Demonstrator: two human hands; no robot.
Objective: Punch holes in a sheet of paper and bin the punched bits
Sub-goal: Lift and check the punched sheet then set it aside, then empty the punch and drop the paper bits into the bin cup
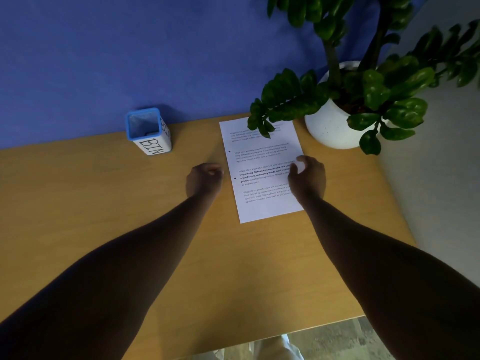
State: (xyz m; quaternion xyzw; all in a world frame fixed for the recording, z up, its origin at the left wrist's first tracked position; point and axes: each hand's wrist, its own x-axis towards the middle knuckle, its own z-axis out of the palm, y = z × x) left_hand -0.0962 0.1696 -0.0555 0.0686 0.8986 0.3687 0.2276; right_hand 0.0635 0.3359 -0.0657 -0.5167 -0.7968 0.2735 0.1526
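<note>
White paper (262,172) lies flat on the wooden desk (104,203), printed side up, with two dark holes showing along its left margin. The right hand (307,180) rests over the sheet's right edge, fingers (298,165) loosely curled and a little apart, tips down on or just above the sheet (contact itself is hard to confirm); it pinches nothing. The left hand (205,180) sits just left of the sheet's left edge, its fingers curled in toward the palm; whether they hold any punched bits I cannot tell.

Beyond the left fingers, up and to the left, stands the bin (149,131), a blue-rimmed square tub marked BIN, mouth open upward, close to the desk's far edge against the blue wall (130,48). Bare desk runs between the left knuckles and the bin, and more lies to the left of that hand and back toward the person.

Past the right fingertips, the sheet's far end slips under leaves of a plant (363,87) in a white pot (327,128). The desk's right edge runs near, just outside the right hand.
</note>
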